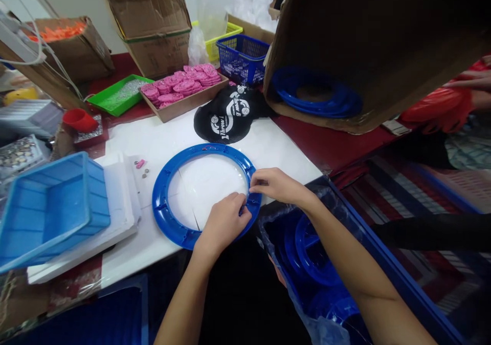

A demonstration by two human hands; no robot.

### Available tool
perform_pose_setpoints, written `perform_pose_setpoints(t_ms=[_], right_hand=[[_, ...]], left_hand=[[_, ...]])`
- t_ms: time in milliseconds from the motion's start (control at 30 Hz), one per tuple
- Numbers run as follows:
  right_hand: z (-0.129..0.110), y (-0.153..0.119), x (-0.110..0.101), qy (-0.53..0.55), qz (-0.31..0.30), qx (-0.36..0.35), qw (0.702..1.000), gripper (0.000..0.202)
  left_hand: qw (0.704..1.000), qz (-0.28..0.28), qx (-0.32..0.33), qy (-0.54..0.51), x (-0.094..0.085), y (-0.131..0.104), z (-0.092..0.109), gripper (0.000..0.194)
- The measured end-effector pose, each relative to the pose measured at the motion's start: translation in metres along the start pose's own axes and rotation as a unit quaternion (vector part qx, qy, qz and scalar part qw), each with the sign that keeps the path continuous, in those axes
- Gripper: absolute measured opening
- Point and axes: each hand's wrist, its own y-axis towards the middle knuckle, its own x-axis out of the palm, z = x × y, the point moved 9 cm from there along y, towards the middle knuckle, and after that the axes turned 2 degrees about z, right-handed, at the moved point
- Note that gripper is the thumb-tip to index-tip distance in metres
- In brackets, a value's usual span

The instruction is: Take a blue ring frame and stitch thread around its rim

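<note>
A blue plastic ring (pixel 163 217) lies flat on the white tabletop in front of me, with small posts and holes along its upward face. My left hand (pixel 226 219) rests over its lower right part, fingers curled and closed. Just above, my right hand (pixel 274 184) pinches at the right side of the same ring. Whatever small thing is between the fingers of either hand is hidden. Black mesh discs (pixel 226 117) with white "Throw" lettering lie beyond the ring. Left of it are a small pink piece (pixel 140 164) and a few tiny metal bits (pixel 145 173).
Pink pieces (pixel 184 85) fill a shallow carton behind, beside a green tray (pixel 118 96). A light-blue bin (pixel 57 207) stands left. At right, a tilted cardboard box (pixel 368 68) holds blue rings (pixel 314 94); a lined crate (pixel 383 250) with blue parts sits below. Another person's hand (pixel 475 81) shows far right.
</note>
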Motion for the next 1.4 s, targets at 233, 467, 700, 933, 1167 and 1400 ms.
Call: perform_pose_setpoints(t_ms=[233, 467, 700, 933, 1167, 1400], right_hand=[[-0.012, -0.007, 0.003, -0.098, 0.003, -0.011, 0.995, 0.014], [-0.024, -0.018, 0.014, -0.238, -0.006, 0.009, 0.971, 0.015], [0.000, -0.007, 0.000, -0.117, -0.016, 0.051, 0.992, 0.015], [-0.020, 0.004, -0.016, -0.077, 0.006, -0.048, 0.996, 0.013], [-0.001, 0.025, 0.001, -0.068, -0.038, -0.030, 0.997, 0.017], [0.015, 0.025, 0.005, -0.061, -0.066, 0.021, 0.996, 0.018]], left_hand=[[1.000, -0.001, 0.029, -0.011, -0.001, 0.002, -0.001, 0.012], [0.999, -0.014, 0.031, -0.031, -0.006, 0.002, -0.001, 0.013], [1.000, -0.021, 0.020, -0.003, -0.002, 0.002, -0.003, 0.010], [1.000, -0.015, -0.009, 0.003, -0.001, -0.001, -0.001, 0.008], [0.999, -0.023, 0.040, 0.025, 0.003, -0.005, -0.005, 0.008], [0.996, -0.048, 0.073, 0.030, 0.003, -0.008, -0.004, 0.014]])
